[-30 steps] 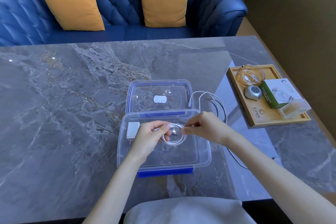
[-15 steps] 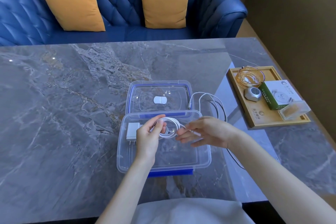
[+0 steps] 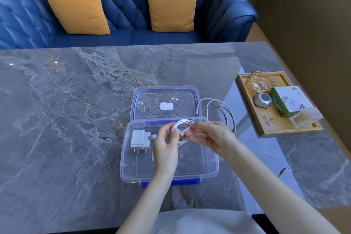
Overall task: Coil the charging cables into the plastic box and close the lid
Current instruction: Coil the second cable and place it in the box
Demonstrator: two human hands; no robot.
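A clear plastic box (image 3: 210,165) with a blue front latch stands open on the marble table. Its lid (image 3: 165,104) lies flat behind it. A white plug adapter (image 3: 139,139) rests in the box's left part. Over the box, my left hand (image 3: 167,142) holds a small coil of white cable (image 3: 180,125). My right hand (image 3: 210,135) pinches the cable's connector end against the coil. A second white cable and a dark cable (image 3: 218,108) lie loose on the table to the right of the box.
A wooden tray (image 3: 273,129) at the right holds a glass ashtray, a small silver object, a green-and-white carton and a clear plastic case. A blue sofa (image 3: 125,9) with two orange cushions stands behind the table. A dark plug end (image 3: 283,171) lies near the right edge.
Both hands have lifted the coil toward the back of the box and the right hand has brought the connector end in against the loops. The camera has tilted slightly.
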